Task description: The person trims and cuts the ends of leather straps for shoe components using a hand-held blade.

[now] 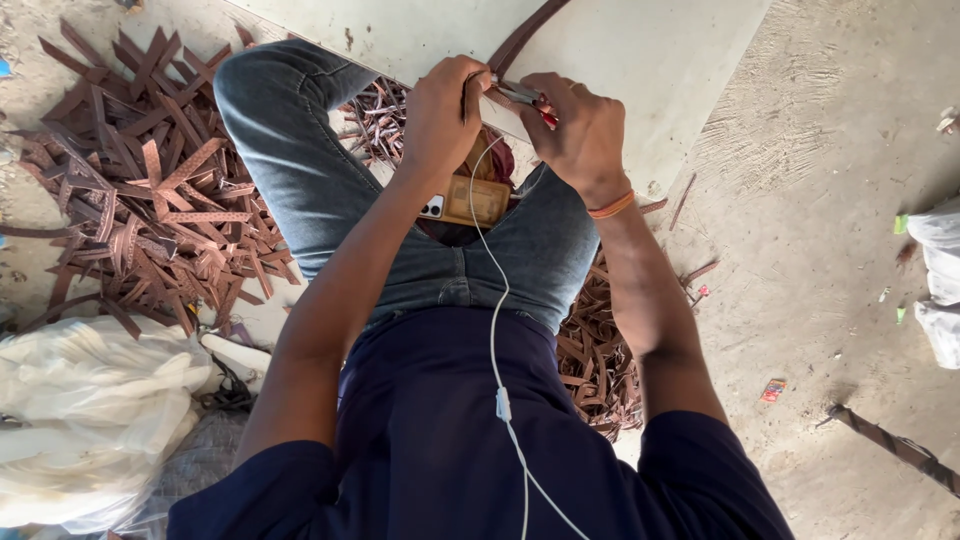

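My left hand [443,110] is closed around the near end of a long brown leather strap [522,38] that runs away over a pale board [640,60]. Right beside it, my right hand [578,125] grips a small metal tool with a red handle [530,100] pressed at the strap's end. Both hands meet above my lap, over the board's near edge. A phone in a tan case [465,203] lies between my thighs, with a white earphone cable [497,330] running up my dark shirt.
A big heap of cut brown leather strips [150,190] covers the floor on the left, and more strips [595,360] lie under my right leg. A white plastic sack [85,420] sits at lower left. White bags [935,280] and a loose strap [895,445] lie on the concrete to the right.
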